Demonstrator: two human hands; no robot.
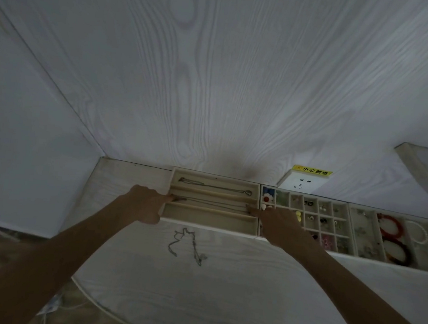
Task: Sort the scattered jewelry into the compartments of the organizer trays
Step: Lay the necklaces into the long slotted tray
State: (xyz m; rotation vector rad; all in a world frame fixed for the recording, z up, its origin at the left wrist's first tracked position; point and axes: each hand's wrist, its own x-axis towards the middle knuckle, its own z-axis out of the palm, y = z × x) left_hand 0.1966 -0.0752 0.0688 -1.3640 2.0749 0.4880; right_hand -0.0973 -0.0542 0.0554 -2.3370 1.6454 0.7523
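Between your fingertips, you are stretching a thin necklace (pixel 214 202) lengthwise along the long tray's (pixel 210 224) third slot, left hand (pixel 148 202) and right hand (pixel 276 220) each pinching one end.

The scene is dim and bluish-grey, with soft, flat light and no glare. A dark, blurred shadow smudges the wall (pixel 233 164) just above the long-slot tray (pixel 209 223). Wide-angle distortion bends the table edge (pixel 112 312) and stretches the forearms toward the corners. Fine detail is soft and slightly noisy throughout.
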